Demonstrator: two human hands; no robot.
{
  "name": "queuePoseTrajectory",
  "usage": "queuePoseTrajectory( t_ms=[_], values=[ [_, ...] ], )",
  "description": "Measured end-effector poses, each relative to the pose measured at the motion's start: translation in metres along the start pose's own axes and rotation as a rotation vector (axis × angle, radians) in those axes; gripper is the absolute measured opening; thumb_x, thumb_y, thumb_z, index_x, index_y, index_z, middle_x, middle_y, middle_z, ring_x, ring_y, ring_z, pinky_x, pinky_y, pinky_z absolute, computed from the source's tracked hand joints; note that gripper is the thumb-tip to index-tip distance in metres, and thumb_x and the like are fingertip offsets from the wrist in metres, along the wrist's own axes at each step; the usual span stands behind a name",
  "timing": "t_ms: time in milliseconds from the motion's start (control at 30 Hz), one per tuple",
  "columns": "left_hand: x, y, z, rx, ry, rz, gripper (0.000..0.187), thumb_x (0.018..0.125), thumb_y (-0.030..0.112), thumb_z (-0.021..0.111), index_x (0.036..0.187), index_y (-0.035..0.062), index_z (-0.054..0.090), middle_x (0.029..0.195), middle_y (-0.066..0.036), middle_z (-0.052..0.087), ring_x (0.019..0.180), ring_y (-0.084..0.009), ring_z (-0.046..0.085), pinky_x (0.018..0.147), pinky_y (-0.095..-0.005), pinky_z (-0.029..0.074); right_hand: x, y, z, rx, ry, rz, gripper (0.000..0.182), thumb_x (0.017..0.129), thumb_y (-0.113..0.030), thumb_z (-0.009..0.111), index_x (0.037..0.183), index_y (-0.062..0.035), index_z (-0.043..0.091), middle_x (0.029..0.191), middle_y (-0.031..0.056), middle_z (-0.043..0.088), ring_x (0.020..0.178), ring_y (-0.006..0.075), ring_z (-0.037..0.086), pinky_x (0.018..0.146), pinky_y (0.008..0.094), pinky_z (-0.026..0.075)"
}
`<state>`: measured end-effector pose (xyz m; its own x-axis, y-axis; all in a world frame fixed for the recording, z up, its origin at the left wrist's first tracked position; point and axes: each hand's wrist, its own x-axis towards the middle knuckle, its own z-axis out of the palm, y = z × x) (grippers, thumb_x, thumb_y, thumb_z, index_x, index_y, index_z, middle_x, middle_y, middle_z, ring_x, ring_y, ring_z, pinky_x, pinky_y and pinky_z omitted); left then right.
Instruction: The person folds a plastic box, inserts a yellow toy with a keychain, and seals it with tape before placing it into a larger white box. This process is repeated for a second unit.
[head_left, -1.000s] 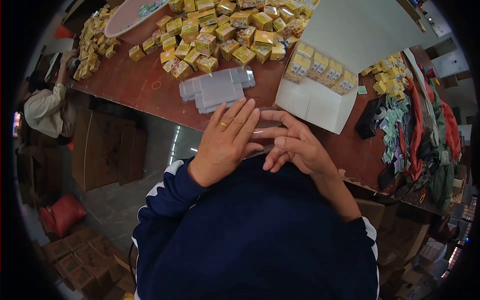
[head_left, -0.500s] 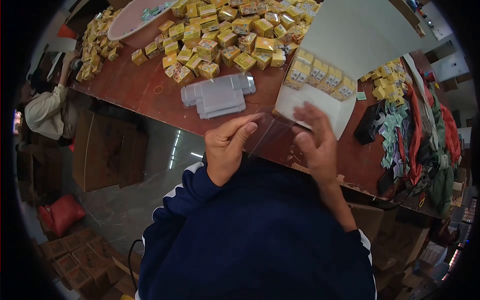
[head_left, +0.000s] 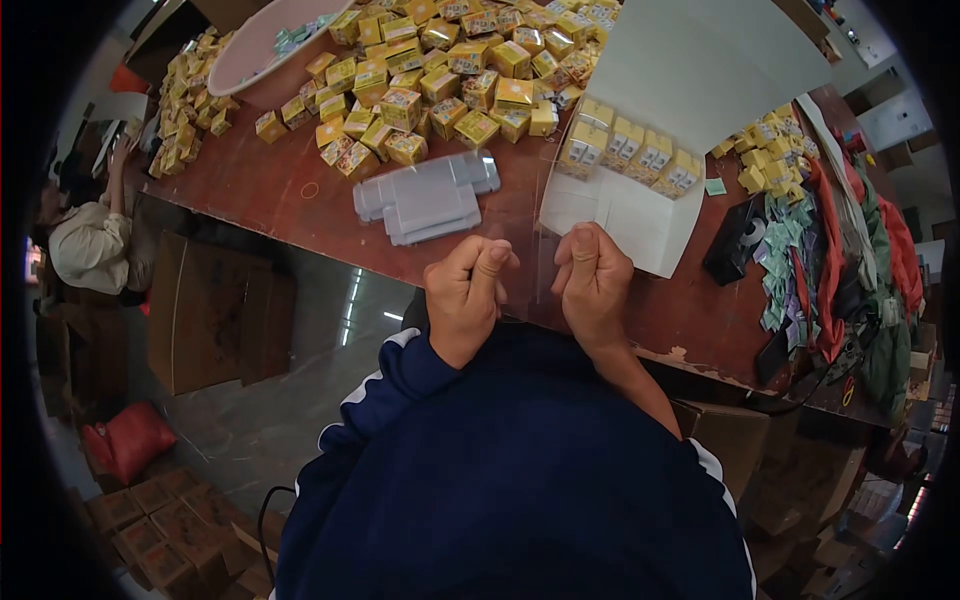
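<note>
Both hands are closed in front of my body, just over the table's front edge. My left hand [head_left: 467, 295] pinches one side of a clear plastic sheet [head_left: 543, 262], thumb on top. Across a small gap, my right hand [head_left: 594, 283] grips its other side with curled fingers. The sheet is so transparent that its exact shape cannot be made out. Beyond my left hand lie flat clear plastic box blanks [head_left: 420, 200]. Past my right hand stands an open white carton [head_left: 640, 225] holding a row of small yellow boxes [head_left: 640, 150].
Many small yellow boxes [head_left: 440, 85] are heaped on the red table [head_left: 270, 195], beside a pink basin [head_left: 255, 75]. To the right lie green sachets [head_left: 785, 260], a black tape dispenser [head_left: 735, 245] and cloths. A person [head_left: 95, 235] sits at the left near a brown carton [head_left: 205, 310].
My right hand has come down and closed on the clear sheet, where it was open and blurred before. My left hand has turned slightly and keeps its pinch.
</note>
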<state>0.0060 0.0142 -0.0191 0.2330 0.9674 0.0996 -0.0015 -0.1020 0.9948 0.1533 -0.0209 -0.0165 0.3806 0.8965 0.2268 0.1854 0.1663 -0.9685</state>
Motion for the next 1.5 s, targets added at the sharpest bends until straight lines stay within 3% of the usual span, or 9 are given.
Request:
queuePoseTrajectory(
  t_ms=[133,200,300,500,800,867,1000,1067,1500],
  values=[
    [0.011,-0.003,-0.007,-0.177,-0.13,-0.178,0.04,0.106,0.032,0.049,0.086,0.0013,0.066,0.062,0.0,0.056,0.047,-0.0058,0.048,0.042,-0.0215,0.035,0.0,0.0,0.001,0.06,0.02,0.027,0.044,0.108,-0.028,0.043,0.074,-0.0027,0.052,0.065,0.0007,0.05,0.049,0.0057,0.046,0.046,0.021,0.037],
    [0.019,0.0,0.003,-0.093,-0.043,-0.011,0.04,0.107,0.033,0.045,0.09,0.0016,0.065,0.064,0.001,0.055,0.05,-0.0052,0.047,0.045,-0.0207,0.037,0.002,0.003,0.002,0.066,0.022,0.035,0.045,0.108,-0.029,0.042,0.073,-0.0028,0.053,0.065,0.0009,0.051,0.049,0.0058,0.046,0.047,0.0205,0.037],
    [0.02,0.007,-0.006,-0.111,-0.033,-0.1,0.034,0.107,0.028,0.046,0.093,0.0022,0.064,0.065,0.001,0.055,0.052,-0.005,0.048,0.048,-0.0207,0.038,-0.002,0.002,0.004,-0.071,0.004,-0.071,0.046,0.108,-0.03,0.042,0.072,-0.0028,0.052,0.065,0.0014,0.051,0.051,0.0065,0.047,0.048,0.0207,0.038],
    [0.011,-0.006,-0.006,0.001,0.096,0.089,0.03,0.106,0.023,0.049,0.09,0.0019,0.062,0.062,0.0,0.053,0.05,-0.0046,0.048,0.046,-0.022,0.036,0.004,-0.01,0.011,0.285,-0.013,0.027,0.039,0.108,-0.027,0.043,0.079,-0.0029,0.053,0.065,0.0038,0.052,0.056,0.008,0.051,0.049,0.0224,0.041],
    [0.004,0.0,-0.003,-0.004,0.099,0.068,0.033,0.107,0.026,0.046,0.09,0.0022,0.061,0.056,0.001,0.051,0.044,-0.0052,0.047,0.042,-0.022,0.034,0.015,-0.001,0.004,-0.181,0.027,-0.151,0.038,0.109,-0.028,0.04,0.085,-0.0029,0.054,0.064,0.0022,0.052,0.048,0.0072,0.046,0.048,0.0217,0.04],
    [0.004,-0.004,-0.007,-0.063,0.11,0.03,0.034,0.107,0.027,0.045,0.09,0.0025,0.061,0.056,0.001,0.051,0.044,-0.0053,0.047,0.042,-0.0217,0.035,0.016,-0.01,-0.003,0.02,-0.165,0.006,0.038,0.109,-0.026,0.038,0.091,-0.0002,0.058,0.07,0.0049,0.058,0.055,0.0082,0.053,0.052,0.022,0.044],
    [0.008,-0.014,-0.01,-0.237,0.154,-0.009,0.037,0.109,0.03,0.041,0.092,0.0032,0.059,0.056,0.001,0.049,0.044,-0.0057,0.046,0.041,-0.0211,0.036,0.009,-0.021,0.001,0.264,-0.174,-0.007,0.038,0.109,-0.027,0.038,0.101,0.0025,0.061,0.079,0.0093,0.065,0.064,0.0106,0.06,0.058,0.0226,0.049],
    [0.009,-0.02,-0.011,-0.286,0.148,0.013,0.037,0.109,0.031,0.04,0.092,0.0031,0.059,0.056,0.001,0.049,0.044,-0.0058,0.045,0.041,-0.0209,0.036,0.005,-0.026,-0.003,0.168,-0.23,0.014,0.038,0.108,-0.028,0.04,0.106,0.0038,0.061,0.089,0.0124,0.068,0.071,0.0124,0.062,0.063,0.0232,0.051],
    [0.007,-0.025,-0.007,-0.369,0.132,0.11,0.038,0.108,0.034,0.04,0.091,0.0035,0.056,0.062,0.0,0.051,0.048,-0.0063,0.048,0.043,-0.0204,0.038,0.002,-0.047,0.006,-0.133,-0.157,-0.197,0.014,0.096,-0.011,0.066,0.1,0.0022,0.065,0.086,0.0061,0.066,0.072,0.0083,0.06,0.064,0.0222,0.049]
  ],
)
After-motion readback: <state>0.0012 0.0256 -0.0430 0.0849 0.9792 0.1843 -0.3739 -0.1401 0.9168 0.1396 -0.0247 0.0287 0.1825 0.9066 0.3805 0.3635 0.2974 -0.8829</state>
